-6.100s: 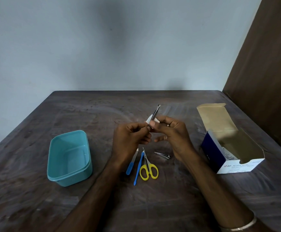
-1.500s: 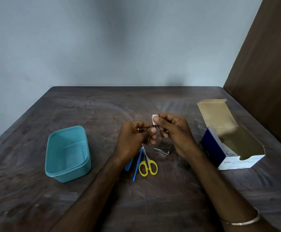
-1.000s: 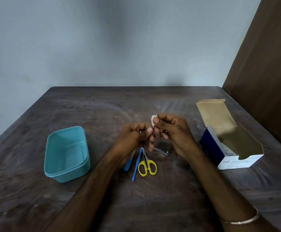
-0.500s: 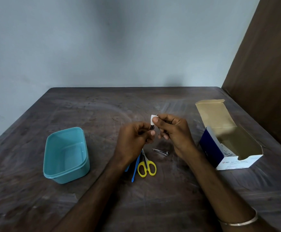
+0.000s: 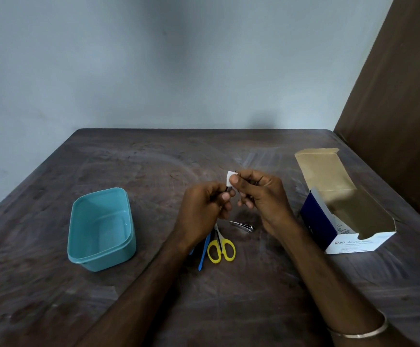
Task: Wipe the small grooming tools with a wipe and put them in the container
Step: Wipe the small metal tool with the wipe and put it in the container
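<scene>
Teal tub [image 5: 101,227] waits empty on the bench [image 5: 53,296]; a tool is being wiped mid-air.

Left hand [image 5: 203,211] pinches a small dark tool [image 5: 228,189], mostly hidden; right hand [image 5: 259,196] pinches the white wipe [image 5: 230,180] around its upper end. Below lie blue sticks [image 5: 203,254], scissors [image 5: 221,247] and clippers [image 5: 242,226], unwiped by my reckoning. Best to hold the tool firm, draw the wipe along its full length, then turn it.

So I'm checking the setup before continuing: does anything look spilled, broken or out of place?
Nothing stands out. The teal container sits upright, the swab box lies open, and scissors and clippers rest on the table.
</scene>
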Available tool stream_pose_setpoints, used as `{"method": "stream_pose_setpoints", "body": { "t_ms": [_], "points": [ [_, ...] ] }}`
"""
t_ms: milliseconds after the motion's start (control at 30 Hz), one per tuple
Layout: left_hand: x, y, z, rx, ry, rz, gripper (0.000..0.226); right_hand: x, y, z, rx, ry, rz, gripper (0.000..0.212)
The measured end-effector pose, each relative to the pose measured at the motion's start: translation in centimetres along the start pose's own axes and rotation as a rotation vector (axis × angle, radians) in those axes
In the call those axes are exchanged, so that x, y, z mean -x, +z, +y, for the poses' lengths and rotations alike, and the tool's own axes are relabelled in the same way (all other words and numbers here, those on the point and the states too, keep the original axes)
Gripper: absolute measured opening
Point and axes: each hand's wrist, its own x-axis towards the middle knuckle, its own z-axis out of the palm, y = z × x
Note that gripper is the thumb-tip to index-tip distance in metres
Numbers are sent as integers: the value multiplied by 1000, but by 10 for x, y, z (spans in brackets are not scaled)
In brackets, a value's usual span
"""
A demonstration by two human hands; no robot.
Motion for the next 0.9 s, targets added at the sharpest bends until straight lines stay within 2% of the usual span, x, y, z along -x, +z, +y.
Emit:
{"method": "stream_pose_setpoints", "body": {
  "t_ms": [133,300,467,500,600,767,900],
  "points": [
    [1,-5,3,240,-100,-91,21,1,0,-2,8,1,-36,14],
    [1,-6,5,373,-166,-116,24,3,1,-7,45,-15,-67,6],
    [0,-5,2,377,-192,-33,10,4,4,-7,64,-52,-68,5],
    [-1,-5,3,375,-189,-6,11,3,3,-7,90,-56,-62,6],
    [-4,-11,2,238,-141,65,29,0,-1,-3,179,-53,-76,8],
    [-6,-21,3,218,-97,119,19,3,4,1,235,-45,-209,13],
    [-5,-21,5,185,-87,167,16,2,7,4,229,-67,-219,11]
  ]
}}
